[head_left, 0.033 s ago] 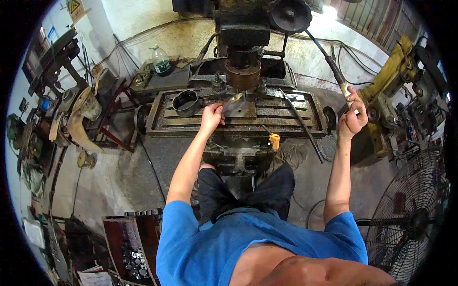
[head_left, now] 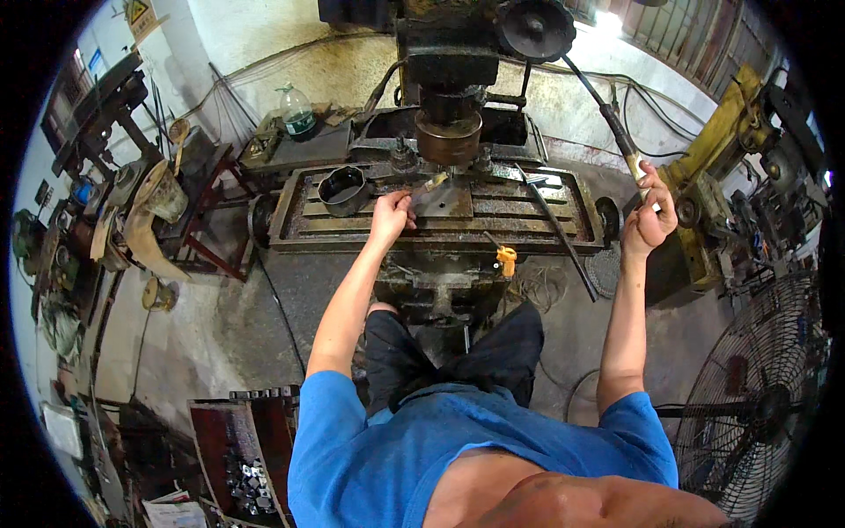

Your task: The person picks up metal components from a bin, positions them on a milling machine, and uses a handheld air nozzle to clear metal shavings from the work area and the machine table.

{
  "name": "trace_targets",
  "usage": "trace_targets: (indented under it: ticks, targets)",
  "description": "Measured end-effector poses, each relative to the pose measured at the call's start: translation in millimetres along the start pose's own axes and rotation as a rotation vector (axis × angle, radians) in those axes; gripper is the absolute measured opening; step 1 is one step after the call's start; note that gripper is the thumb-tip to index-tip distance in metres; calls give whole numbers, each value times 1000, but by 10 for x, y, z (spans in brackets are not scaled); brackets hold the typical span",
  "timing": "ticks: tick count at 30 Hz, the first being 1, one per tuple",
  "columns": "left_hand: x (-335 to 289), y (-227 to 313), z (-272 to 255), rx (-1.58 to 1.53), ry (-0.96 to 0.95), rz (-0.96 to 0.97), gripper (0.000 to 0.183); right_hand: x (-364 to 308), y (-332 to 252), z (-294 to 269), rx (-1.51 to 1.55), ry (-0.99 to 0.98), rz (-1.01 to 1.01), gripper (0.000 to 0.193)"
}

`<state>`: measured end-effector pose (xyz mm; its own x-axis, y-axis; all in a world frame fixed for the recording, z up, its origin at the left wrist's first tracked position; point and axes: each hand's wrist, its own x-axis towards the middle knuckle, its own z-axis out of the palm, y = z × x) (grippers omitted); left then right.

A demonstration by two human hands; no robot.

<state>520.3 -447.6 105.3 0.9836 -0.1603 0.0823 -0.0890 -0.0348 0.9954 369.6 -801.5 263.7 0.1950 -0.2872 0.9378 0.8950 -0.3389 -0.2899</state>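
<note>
Metal plate (head_left: 444,201) lay flat at the middle of the machine table (head_left: 299,231), under the spindle (head_left: 449,136); nothing differed from the earlier frame, so work stood paused. Left hand (head_left: 390,214) pinched a small brush (head_left: 431,183) at the plate's left edge. Right hand (head_left: 650,218) was closed on the feed lever (head_left: 616,132).

A dark round cup (head_left: 342,190) sits on the machine bench (head_left: 299,231), just left of the left fingers. An orange-handled tool (head_left: 505,259) hangs at the bench's front edge, between the two sets of fingers and below them. A green-based clear bottle (head_left: 297,113) stands far up-left. A large cage fan (head_left: 761,409) stands well below the right fingers.
</note>
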Motion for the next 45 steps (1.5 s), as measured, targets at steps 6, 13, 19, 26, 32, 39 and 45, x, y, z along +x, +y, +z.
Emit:
trace_targets:
  ticks: [6,13,19,26,32,39,45]
  targets:
    - [71,-131,-2,34,11,137,26,-69,33,14,-22,25,38,3]
    - [66,-126,107,116,5,138,27,77,-39,-10,-62,23,62,2]
    - [-42,-90,223,257,-140,180,26,178,-68,-20,-34,-32,41,15]
    - [19,-78,178,405,-20,236,24,329,-122,23,-16,-37,24,18]
    - [32,9,210,528,11,288,25,591,-148,25,-78,-88,-82,6]
    - [56,81,227,554,64,385,24,918,-157,21,-73,-145,-104,22]
    - [188,14,275,526,62,421,23,1285,-204,-2,-137,-228,-205,10]
